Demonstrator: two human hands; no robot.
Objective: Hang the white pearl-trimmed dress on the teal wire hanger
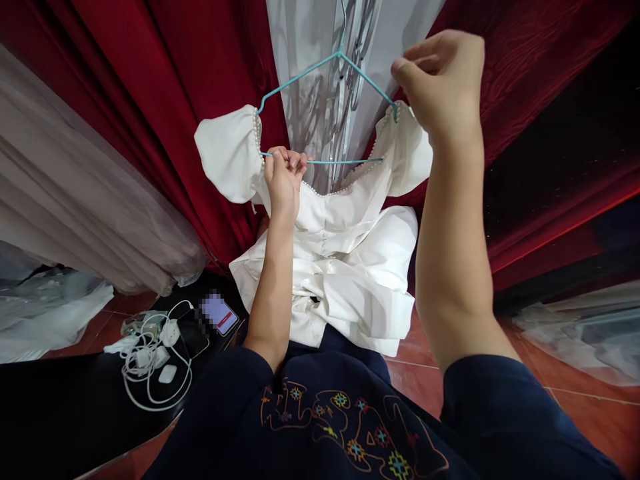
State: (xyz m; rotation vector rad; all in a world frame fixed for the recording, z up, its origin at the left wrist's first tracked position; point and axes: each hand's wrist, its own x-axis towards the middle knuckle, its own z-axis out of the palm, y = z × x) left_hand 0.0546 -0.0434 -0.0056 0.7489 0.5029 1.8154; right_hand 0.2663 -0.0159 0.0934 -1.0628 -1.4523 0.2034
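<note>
A white dress (345, 287) with puffed sleeves and a pearl-trimmed neckline hangs from a thin turquoise hanger (300, 71). Its lower part lies bunched over my lap. My left hand (286, 177) is closed at the hanger's lower bar, close to the pearl edge of the left sleeve (227, 150). The fingers wrap the bar; whether they also pinch the fabric edge I cannot tell. Raised beside the hanger's right shoulder, above the right sleeve (413, 157), my right hand (445, 80) is closed in a pinch, and anything between its fingertips is too small to see.
A black bench (75, 393) at the left carries a tangled white cable (145, 360), a white earbud case (167, 374) and a lit phone (225, 319). Red curtains (200, 100) and pale tulle (75, 180) hang around. More tulle (590, 327) trails on the tiled floor at the right.
</note>
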